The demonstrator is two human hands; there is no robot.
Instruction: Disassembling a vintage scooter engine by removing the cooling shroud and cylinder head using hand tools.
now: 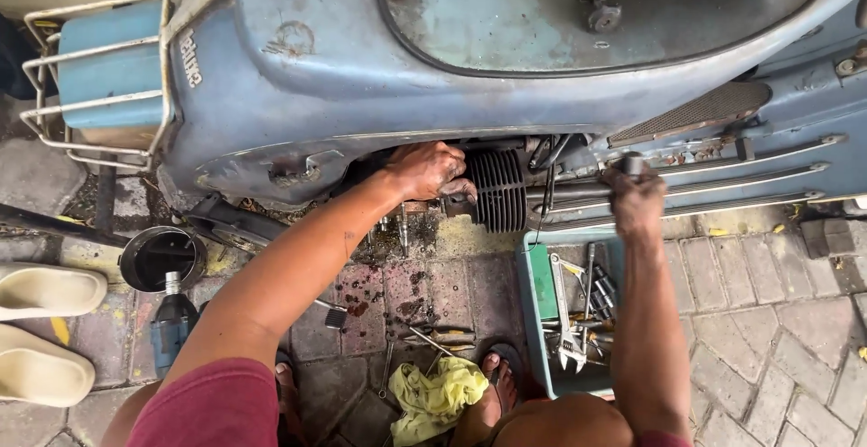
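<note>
An old blue scooter stands across the top of the view, its side panel off and the finned black engine cylinder showing. My left hand, dark with grease, reaches into the engine bay just left of the cylinder and rests on the parts there. I cannot tell whether it grips anything. My right hand is closed around the grip of a metal tool that lies along the scooter's floorboard edge and points toward the cylinder.
A teal tool tray with wrenches and pliers sits under my right arm. A yellow rag, loose hand tools, a black round pan, a power tool and pale sandals lie on the brick paving.
</note>
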